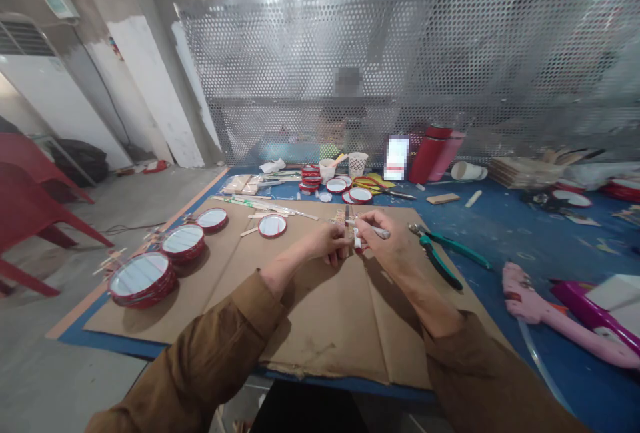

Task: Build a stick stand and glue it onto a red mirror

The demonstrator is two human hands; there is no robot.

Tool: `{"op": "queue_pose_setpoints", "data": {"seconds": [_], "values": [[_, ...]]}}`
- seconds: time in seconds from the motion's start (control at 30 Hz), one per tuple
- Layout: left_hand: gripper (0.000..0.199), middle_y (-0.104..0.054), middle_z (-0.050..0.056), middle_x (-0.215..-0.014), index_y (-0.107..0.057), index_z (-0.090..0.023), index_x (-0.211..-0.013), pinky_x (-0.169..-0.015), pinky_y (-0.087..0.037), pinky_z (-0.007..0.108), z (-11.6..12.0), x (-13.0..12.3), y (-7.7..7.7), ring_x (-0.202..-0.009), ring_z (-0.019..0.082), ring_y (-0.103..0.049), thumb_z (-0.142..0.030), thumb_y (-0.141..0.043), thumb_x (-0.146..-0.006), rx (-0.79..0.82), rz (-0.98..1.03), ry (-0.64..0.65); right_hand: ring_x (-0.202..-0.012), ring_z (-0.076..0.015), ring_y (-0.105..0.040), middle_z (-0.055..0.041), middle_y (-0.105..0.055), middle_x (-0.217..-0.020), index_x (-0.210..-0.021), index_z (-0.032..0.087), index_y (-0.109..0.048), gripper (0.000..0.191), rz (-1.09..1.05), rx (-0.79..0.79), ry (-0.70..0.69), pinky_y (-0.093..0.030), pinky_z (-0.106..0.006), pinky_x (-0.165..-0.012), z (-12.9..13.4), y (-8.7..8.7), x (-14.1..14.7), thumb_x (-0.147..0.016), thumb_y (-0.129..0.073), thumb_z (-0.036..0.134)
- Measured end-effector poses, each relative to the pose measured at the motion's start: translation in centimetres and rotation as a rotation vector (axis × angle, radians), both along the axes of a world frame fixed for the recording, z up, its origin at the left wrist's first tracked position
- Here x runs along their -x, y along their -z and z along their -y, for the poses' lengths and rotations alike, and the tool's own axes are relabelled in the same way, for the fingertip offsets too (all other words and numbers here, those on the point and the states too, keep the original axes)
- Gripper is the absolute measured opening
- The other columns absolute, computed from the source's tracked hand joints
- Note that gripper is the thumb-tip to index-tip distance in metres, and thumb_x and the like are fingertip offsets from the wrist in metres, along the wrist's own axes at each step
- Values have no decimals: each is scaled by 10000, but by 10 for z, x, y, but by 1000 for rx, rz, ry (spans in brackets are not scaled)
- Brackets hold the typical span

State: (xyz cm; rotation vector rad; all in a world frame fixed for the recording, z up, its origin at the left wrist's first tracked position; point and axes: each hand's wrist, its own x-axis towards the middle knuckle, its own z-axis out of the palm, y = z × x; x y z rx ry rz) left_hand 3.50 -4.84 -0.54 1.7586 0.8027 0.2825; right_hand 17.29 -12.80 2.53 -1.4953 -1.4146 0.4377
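Note:
My right hand (387, 236) is closed round a slim white pen-like tool (382, 233), its point toward my left hand. With the fingers of my left hand (331, 242) pinched together, I hold something small that the fingers mostly hide. Between the hands shows a small white-and-red piece (358, 241); a narrow grey strip (347, 212) stands just beyond. Both hands are over the cardboard sheet (320, 326). To the left lies a red-rimmed lid (273, 225) with a wooden stick (249, 232) beside it.
Red round tins (143, 280) line the left edge. Green-handled pliers (440, 261), a pink glue gun (530, 296) and a purple tool (595, 313) lie on the right. Behind are paper cups (357, 163), a lit phone (397, 156), a red bottle (429, 154) and a perforated metal screen (300, 53).

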Motion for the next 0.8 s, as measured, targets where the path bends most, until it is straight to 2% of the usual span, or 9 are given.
{"op": "queue_pose_setpoints", "data": {"seconds": [0.13, 0.3, 0.43, 0.6, 0.8], "values": [[216, -570, -31, -565, -536, -139, -721, -413, -403, 155, -1, 0, 1, -398, 59, -529, -275, -509, -887, -8, 14, 16, -579, -157, -603, -17, -654, -673, -775, 198, -605, 274, -20, 0, -1, -472, -254, -541, 0, 0, 0, -810, -522, 456], [181, -561, -30, -552, -544, -133, -737, -411, -408, 168, 0, 0, -1, -385, 68, -529, -198, -462, -885, 5, -1, -20, -559, -154, -600, -13, -646, -641, -755, 199, -599, 257, -28, 9, 34, -467, -249, -523, 0, -1, -1, -802, -535, 443], [163, -567, -36, -565, -545, -131, -740, -410, -410, 165, 1, 0, -2, -390, 65, -535, -177, -461, -872, 2, -17, 0, -536, -152, -590, -9, -627, -626, -784, 200, -598, 280, -81, -19, 46, -470, -252, -509, 0, 0, 0, -804, -545, 475], [161, -580, -38, -588, -551, -131, -787, -403, -403, 153, -3, 0, 2, -389, 56, -531, -258, -511, -877, 7, -12, 4, -473, -123, -524, 3, -589, -618, -868, 190, -621, 334, -168, -60, 38, -439, -233, -454, -2, -1, 0, -807, -539, 508], [208, -581, -37, -603, -545, -137, -817, -412, -415, 135, -6, 2, 6, -406, 45, -535, -321, -503, -904, 7, -15, 31, -453, -108, -473, 34, -542, -595, -845, 197, -589, 336, -231, -49, 34, -390, -222, -420, -11, 7, -5, -767, -588, 523]]}}
